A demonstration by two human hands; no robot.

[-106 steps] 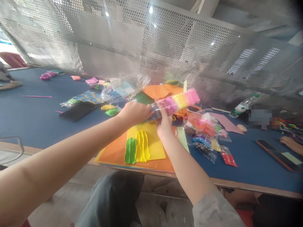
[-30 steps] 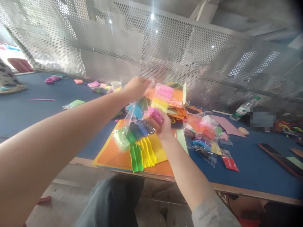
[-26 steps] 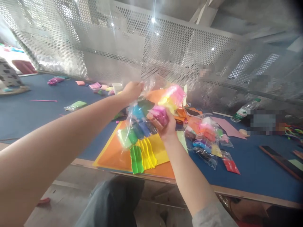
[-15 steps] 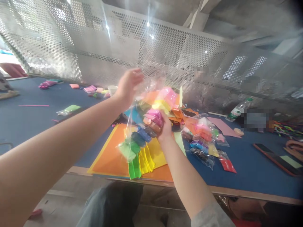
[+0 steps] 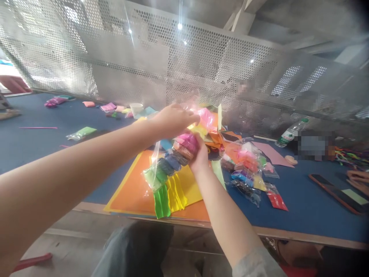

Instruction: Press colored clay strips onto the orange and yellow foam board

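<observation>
My right hand (image 5: pixel 200 154) grips a clear plastic bag of colored clay packets (image 5: pixel 186 145) over the orange and yellow sheets. My left hand (image 5: pixel 180 121) reaches across the top of that bag, palm down, with its fingers bent over the clear film; whether they pinch it is unclear. Pink, brown, blue and green packets run down the bag toward the lower left. Beneath it, strips of green clay (image 5: pixel 162 202) and yellow clay (image 5: pixel 176 192) lie on the orange sheet (image 5: pixel 129 188).
Another bag of clay packets (image 5: pixel 245 165), a red packet (image 5: pixel 276 198), a phone (image 5: pixel 331 190) and a water bottle (image 5: pixel 291 132) are on the right. At the left lie a light green packet (image 5: pixel 83 133) and a white cup (image 5: pixel 136 109). A perforated panel (image 5: pixel 129 77) stands behind.
My left hand has moved right and down, from beside the bag onto its top. The bag's lower end has shifted slightly left, with my right hand still gripping it.
</observation>
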